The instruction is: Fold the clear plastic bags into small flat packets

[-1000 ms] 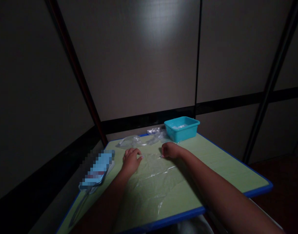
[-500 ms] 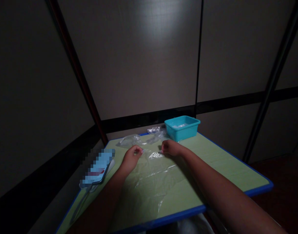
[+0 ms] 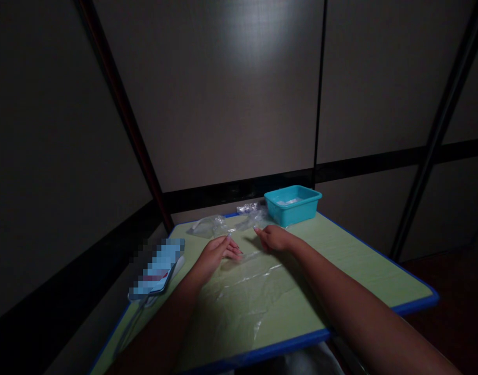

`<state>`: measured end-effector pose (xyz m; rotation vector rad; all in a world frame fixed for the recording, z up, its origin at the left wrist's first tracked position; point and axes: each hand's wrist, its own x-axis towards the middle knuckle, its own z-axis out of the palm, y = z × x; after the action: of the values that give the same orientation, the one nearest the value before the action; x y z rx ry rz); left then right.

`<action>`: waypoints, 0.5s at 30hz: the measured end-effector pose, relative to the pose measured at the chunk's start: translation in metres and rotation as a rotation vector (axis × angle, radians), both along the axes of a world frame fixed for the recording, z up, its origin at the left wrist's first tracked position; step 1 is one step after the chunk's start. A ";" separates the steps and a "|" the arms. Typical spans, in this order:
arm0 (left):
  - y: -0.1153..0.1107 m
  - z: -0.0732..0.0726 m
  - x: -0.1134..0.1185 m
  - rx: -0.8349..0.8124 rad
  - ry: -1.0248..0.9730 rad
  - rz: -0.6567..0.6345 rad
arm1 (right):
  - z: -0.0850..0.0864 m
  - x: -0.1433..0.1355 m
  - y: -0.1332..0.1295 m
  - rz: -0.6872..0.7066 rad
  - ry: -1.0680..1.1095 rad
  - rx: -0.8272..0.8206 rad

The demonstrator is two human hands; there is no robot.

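A thin clear plastic sheet or bag (image 3: 258, 276) lies flat and wrinkled on the table between my forearms. Over its far end is my left hand (image 3: 217, 253), its thumb raised and its fingers stretched apart. Those fingertips are close to the plastic's far edge; whether they touch it I cannot tell. Opposite, my right hand (image 3: 277, 238) has its thumb held away from the other fingers, which are partly hidden. Nothing shows in either hand. Just beyond them, crumpled clear plastic (image 3: 209, 225) lies on the table.
At the back right of the green table (image 3: 364, 271) with blue edging stands a turquoise basin (image 3: 295, 211) with clear plastic inside. A phone-like device (image 3: 158, 271), partly blurred out, rests at the left edge with a cable (image 3: 129, 325). Panelled walls (image 3: 239, 104) rise close behind.
Both hands have gone from a pinch at the plastic's far edge to parted fingers. The plastic's raised, shiny far edge has dropped lower.
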<state>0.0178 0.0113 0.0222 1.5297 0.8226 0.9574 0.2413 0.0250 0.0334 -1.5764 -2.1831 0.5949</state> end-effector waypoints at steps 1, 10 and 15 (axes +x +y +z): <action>0.000 0.000 0.000 -0.023 -0.002 -0.012 | 0.000 0.000 -0.001 -0.001 -0.022 0.000; -0.003 0.001 -0.001 -0.227 -0.192 -0.068 | -0.001 -0.002 0.006 -0.039 0.097 0.091; -0.004 0.002 -0.005 -0.419 -0.206 -0.156 | 0.002 0.004 0.009 -0.141 0.168 -0.062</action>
<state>0.0132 0.0077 0.0247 1.0966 0.6927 0.7559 0.2455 0.0342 0.0358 -1.6326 -1.9309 0.7287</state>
